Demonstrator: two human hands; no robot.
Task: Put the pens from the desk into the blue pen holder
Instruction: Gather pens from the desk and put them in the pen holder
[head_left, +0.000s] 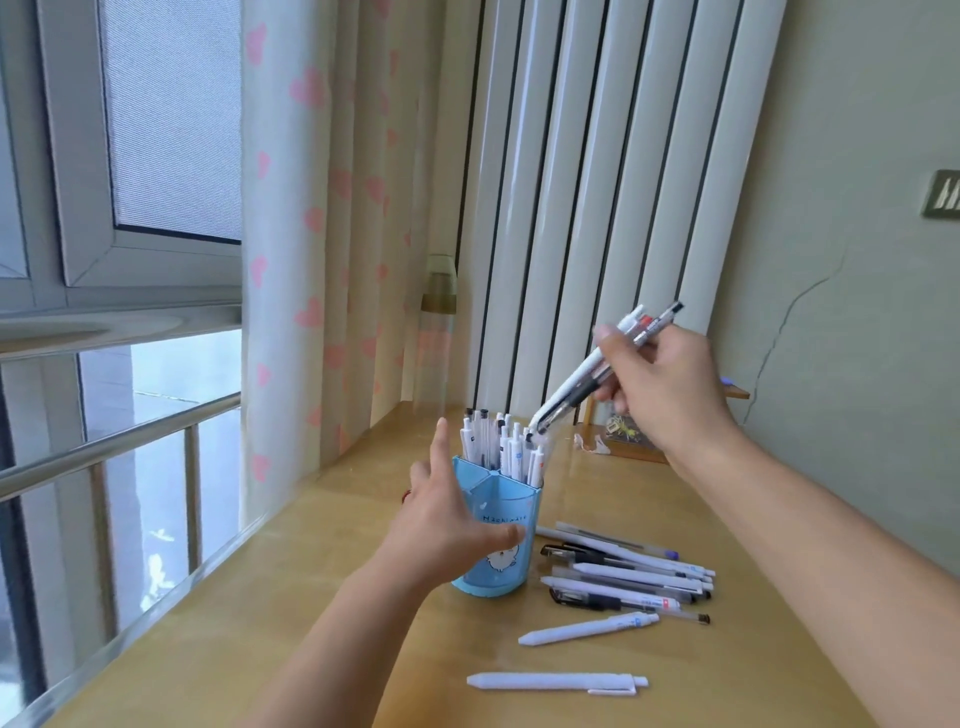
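Head view. The blue pen holder (497, 530) stands upright on the wooden desk (332, 597), with several pens already standing (501, 444) in its rear compartments; the front compartment looks unfilled, though its depth is hidden. The left hand (449, 525) rests against the holder's left wall — fingers mostly straight, thumb across the front face, index finger raised beside the rim — so it steadies the holder rather than clasping it. The right hand (660, 387) is held above and to the right of the holder, fingers curled round a small bundle of pens (597, 366), at least two, perhaps three; the exact count cannot be told. The bundle slants down and to the left, its lower tips just at the tops of the standing pens. On the desk to the right of the holder lies a loose pile of pens (628, 574), and nearer the camera two white pens lie apart: one (589, 629) angled, one (556, 682) nearly level.

Step in hand, as judged: delivery of the gripped bundle into the holder. The next move calls for tilting the bundle closer to upright, finding a gap among the crowded pens — or the freer front compartment — and loosening the fingers only once the tips are inside the rim.
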